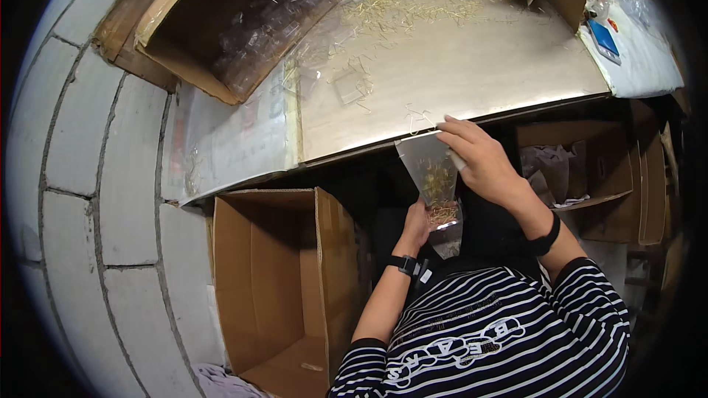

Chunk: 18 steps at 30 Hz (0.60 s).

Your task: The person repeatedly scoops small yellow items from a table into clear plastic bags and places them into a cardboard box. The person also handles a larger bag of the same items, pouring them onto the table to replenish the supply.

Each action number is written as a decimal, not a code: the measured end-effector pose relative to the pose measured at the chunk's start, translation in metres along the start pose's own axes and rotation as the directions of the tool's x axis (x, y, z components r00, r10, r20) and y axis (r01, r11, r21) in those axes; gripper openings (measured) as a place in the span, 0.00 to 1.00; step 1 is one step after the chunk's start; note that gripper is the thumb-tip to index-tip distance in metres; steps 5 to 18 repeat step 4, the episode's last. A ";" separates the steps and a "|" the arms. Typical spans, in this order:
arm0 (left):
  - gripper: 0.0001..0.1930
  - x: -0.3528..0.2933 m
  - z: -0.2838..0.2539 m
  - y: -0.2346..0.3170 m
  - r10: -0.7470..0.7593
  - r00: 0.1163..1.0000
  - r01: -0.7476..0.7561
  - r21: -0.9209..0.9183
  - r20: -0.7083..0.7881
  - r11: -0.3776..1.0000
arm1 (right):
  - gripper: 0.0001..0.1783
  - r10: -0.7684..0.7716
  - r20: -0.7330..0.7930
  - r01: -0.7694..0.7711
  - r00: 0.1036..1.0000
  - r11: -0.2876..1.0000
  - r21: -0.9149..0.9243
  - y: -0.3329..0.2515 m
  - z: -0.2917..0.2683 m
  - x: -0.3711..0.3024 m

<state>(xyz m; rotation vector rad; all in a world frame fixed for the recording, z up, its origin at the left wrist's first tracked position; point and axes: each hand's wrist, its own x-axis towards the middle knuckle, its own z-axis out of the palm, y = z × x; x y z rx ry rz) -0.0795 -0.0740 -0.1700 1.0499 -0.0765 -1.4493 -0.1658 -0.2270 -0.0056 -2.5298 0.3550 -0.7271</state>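
My left hand (pixel 417 222) is closed on the lower left side of a clear plastic packet (pixel 413 155). Inside the packet, gold wire pieces (pixel 436 180) show in the upper part and a band of copper-pink pieces (pixel 443 214) lies lower down. My right hand (pixel 479 158) lies along the packet's upper right edge, its fingers stretched out and its thumb low against the plastic. A few bent gold wires (pixel 420 121) sit at the table edge beside my right fingertips. The packet is held over my lap, just below that edge.
On the table (pixel 457 59), loose gold wires (pixel 398 7) and clear plastic cases (pixel 352 87) are scattered. A tipped cardboard box (pixel 184 37) holds more clear plastic. An open carton (pixel 276 287) stands left of me; another box (pixel 579 169) is under the table. A blue device (pixel 603 38) lies far right.
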 end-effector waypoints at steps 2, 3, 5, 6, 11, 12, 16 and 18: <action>0.23 0.008 -0.014 -0.013 -0.042 0.999 0.040 -0.104 -0.024 0.994 | 0.19 0.074 0.063 -0.076 0.995 0.996 0.044 0.005 -0.006 -0.019; 0.22 0.011 -0.016 -0.016 -0.063 0.997 0.057 -0.153 -0.034 0.987 | 0.19 0.109 0.092 -0.115 0.990 0.991 0.064 0.008 -0.009 -0.028; 0.22 0.013 -0.018 -0.020 -0.063 0.997 0.057 -0.153 -0.035 0.987 | 0.19 0.108 0.092 -0.114 0.990 0.991 0.065 0.010 -0.009 -0.030; 0.22 0.013 -0.018 -0.020 -0.063 0.997 0.057 -0.153 -0.035 0.987 | 0.19 0.108 0.092 -0.114 0.990 0.991 0.065 0.010 -0.009 -0.030; 0.22 0.013 -0.018 -0.020 -0.063 0.997 0.057 -0.153 -0.035 0.987 | 0.19 0.108 0.092 -0.114 0.990 0.991 0.065 0.010 -0.009 -0.030; 0.22 0.013 -0.018 -0.020 -0.063 0.997 0.057 -0.153 -0.035 0.987 | 0.19 0.108 0.092 -0.114 0.990 0.991 0.065 0.010 -0.009 -0.030; 0.22 0.013 -0.018 -0.020 -0.063 0.997 0.057 -0.153 -0.035 0.987 | 0.19 0.108 0.092 -0.114 0.990 0.991 0.065 0.010 -0.009 -0.030; 0.22 0.013 -0.018 -0.020 -0.063 0.997 0.057 -0.153 -0.035 0.987 | 0.19 0.108 0.092 -0.114 0.990 0.991 0.065 0.010 -0.009 -0.030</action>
